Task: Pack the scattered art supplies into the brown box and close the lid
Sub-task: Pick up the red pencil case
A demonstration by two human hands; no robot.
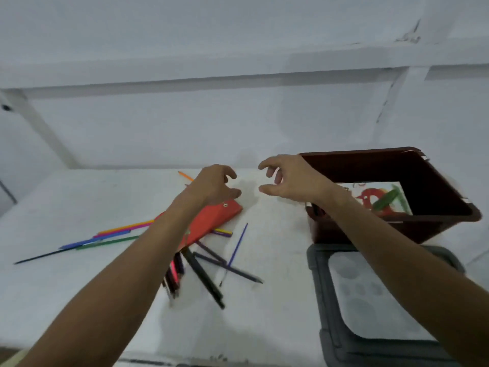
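Note:
The brown box (439, 189) stands open at the right of the white table, lid raised behind it, with a red and green item (381, 201) inside. My left hand (214, 185) hovers above a flat red case (214, 221), fingers loosely curled, holding nothing. My right hand (288, 178) hovers just left of the box, fingers also curled and empty. Several coloured pencils (116, 234) lie at the left. Dark pens (206, 274) are scattered below the case, with a purple pencil (238, 245) beside them.
A grey-rimmed tray with a white paint palette (370, 295) sits in front of the box at the lower right. An orange pencil (186, 176) lies near the back of the table. A white wall (185, 128) rises behind the table.

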